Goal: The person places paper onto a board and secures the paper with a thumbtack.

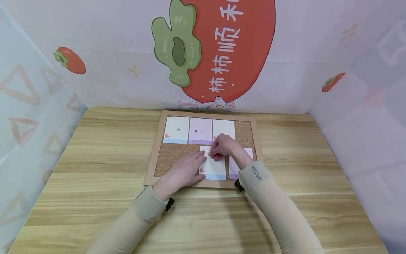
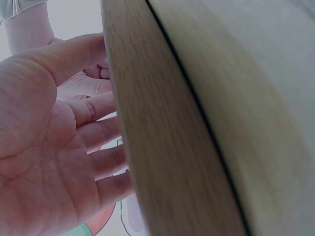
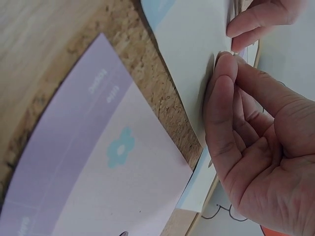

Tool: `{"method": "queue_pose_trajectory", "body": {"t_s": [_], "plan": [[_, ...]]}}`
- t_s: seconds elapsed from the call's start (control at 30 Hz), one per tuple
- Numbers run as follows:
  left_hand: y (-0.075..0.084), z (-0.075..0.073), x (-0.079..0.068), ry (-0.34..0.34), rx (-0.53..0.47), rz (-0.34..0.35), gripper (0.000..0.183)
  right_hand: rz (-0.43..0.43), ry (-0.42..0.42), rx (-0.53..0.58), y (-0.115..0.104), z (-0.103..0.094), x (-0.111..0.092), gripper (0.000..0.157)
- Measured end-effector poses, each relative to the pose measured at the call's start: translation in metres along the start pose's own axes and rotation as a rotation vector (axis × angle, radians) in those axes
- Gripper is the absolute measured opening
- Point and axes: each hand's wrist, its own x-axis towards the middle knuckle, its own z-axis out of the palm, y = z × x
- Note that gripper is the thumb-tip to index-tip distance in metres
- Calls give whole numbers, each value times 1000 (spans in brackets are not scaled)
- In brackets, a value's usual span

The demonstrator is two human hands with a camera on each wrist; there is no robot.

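A white note sheet (image 1: 213, 169) with a blue lower band lies on the cork board (image 1: 174, 155), in its lower row. My left hand (image 1: 187, 169) rests on its left side with fingers extended, fingertips on the paper. From the right, my right hand (image 1: 223, 146) pinches a small silvery thumbtack (image 1: 209, 154) against the sheet's upper part; in the right wrist view thumb and forefinger meet there, mostly hiding the tack. A purple sheet (image 3: 123, 172) with a blue flower lies on the board beside it, partly under my right wrist in the head view.
Along the board's top row are a white sheet (image 1: 175, 135), a purple sheet (image 1: 203, 137) and another white sheet (image 1: 226, 127). Silvery tacks show on the first two. A wooden frame (image 1: 153, 155) edges the board, on a wood-grain table (image 1: 111, 148) before a printed backdrop (image 1: 120, 84).
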Motion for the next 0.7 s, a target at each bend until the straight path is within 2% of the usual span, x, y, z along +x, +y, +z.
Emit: {"method": "queue_pose_trajectory", "body": {"t_s": [0.7], "plan": [[-1, 1, 1, 3, 4, 1, 64, 8, 28, -78, -4, 3, 2, 10]]}}
